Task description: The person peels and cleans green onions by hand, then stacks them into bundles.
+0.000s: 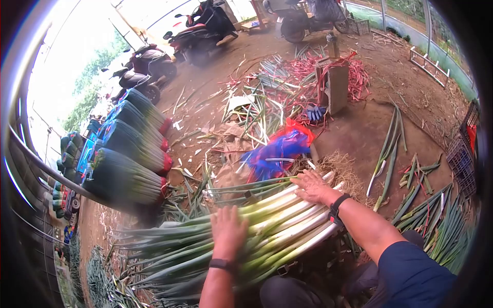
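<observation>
A thick bundle of long leeks (267, 226) lies across in front of me, white stalks to the right, green leaves to the left. My left hand (228, 231) rests flat on the middle of the bundle, fingers spread. My right hand (313, 186) presses on the white ends near the roots (343, 172). Both wrists wear black bands. Neither hand grips a single stalk.
Tied leek bundles (134, 154) are stacked at left. A blue and red bag (280, 149) lies beyond the bundle. Red ties and trimmings (354, 77) litter the dirt floor around a wooden box (336, 87). Scooters (203, 28) stand at the back. Loose leaves (436, 220) lie right, beside a crate (465, 159).
</observation>
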`<state>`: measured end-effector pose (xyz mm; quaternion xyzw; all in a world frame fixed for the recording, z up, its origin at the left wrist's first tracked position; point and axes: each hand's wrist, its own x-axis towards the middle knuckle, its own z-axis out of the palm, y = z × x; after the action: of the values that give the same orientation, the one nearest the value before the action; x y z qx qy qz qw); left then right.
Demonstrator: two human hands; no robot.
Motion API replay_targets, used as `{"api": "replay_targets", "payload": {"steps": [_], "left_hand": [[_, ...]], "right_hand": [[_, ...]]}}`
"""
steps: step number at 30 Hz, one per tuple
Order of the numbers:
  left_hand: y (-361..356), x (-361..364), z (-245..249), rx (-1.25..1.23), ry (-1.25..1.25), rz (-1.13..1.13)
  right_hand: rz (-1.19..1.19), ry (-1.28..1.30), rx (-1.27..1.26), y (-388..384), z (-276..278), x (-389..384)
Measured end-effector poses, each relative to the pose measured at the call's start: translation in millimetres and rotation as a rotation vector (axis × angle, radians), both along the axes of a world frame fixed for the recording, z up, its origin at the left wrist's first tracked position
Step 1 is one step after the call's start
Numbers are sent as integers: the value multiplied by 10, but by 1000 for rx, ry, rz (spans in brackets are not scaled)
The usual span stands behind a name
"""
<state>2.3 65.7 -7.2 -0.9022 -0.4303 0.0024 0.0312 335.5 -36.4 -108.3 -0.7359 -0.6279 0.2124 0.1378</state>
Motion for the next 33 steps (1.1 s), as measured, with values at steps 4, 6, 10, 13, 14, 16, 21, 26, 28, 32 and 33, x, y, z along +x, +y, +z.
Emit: {"api": "replay_targets", "payload": {"steps": [4,6,10,13,14,16,21,26,28,32,33], "left_hand": [[-89,-11,92,-140,66,41],[-23,-30,-46,-169,32,48],[213,47,-123,-286,90,94],[203,45,-170,-247,117,77],[205,78,-142,-239,143,86],[225,82,-143,-227,106,80],[169,104,-160,-245,81,91],[-49,90,-33,-222,165,91],[24,93,-34,-274,136,84],[221,123,-40,-268,146,107],[285,125,30,-263,222,129]], "right_hand": [[-47,-26,-71,51,73,-62],[-40,-16,-108,134,31,-48],[-48,-20,-130,212,-33,-35],[-100,-27,-58,85,41,-94],[-111,-31,9,-7,112,-150],[-110,-22,42,-143,107,-283],[-49,-53,16,-271,94,-364],[-52,-74,1,-307,95,-363],[-85,-67,5,-298,19,-339],[-169,-57,119,-279,-115,-383],[-162,-15,147,-269,-133,-376]]}}
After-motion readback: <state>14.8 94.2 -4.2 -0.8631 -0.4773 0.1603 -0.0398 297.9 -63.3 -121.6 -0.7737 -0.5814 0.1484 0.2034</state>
